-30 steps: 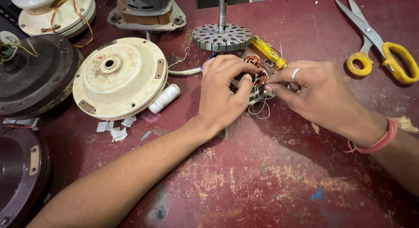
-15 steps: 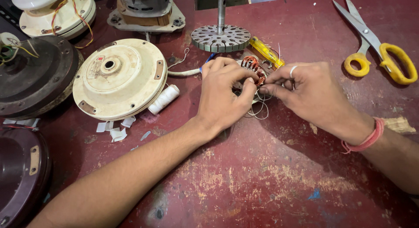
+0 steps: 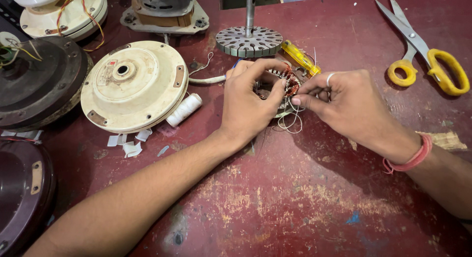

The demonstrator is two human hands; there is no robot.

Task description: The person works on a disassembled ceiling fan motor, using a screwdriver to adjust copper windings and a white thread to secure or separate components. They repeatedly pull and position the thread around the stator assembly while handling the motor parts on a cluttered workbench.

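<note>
I have one view only: my head camera looks steeply down, close over the red table (image 3: 305, 208), with both forearms entering from the frame's lower corners.

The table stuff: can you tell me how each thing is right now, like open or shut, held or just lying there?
Copper-wound coil: held by both hands.
Left hand: fingers curled around the coil.
Right hand: fingers pinching a thread at the coil.
Scissors: open, lying flat, untouched.
Cream motor cover: lying flat.
White thread spool: on its side.
Slotted metal core: upright on its shaft.
Yellow screwdriver: lying behind the coil.
</note>
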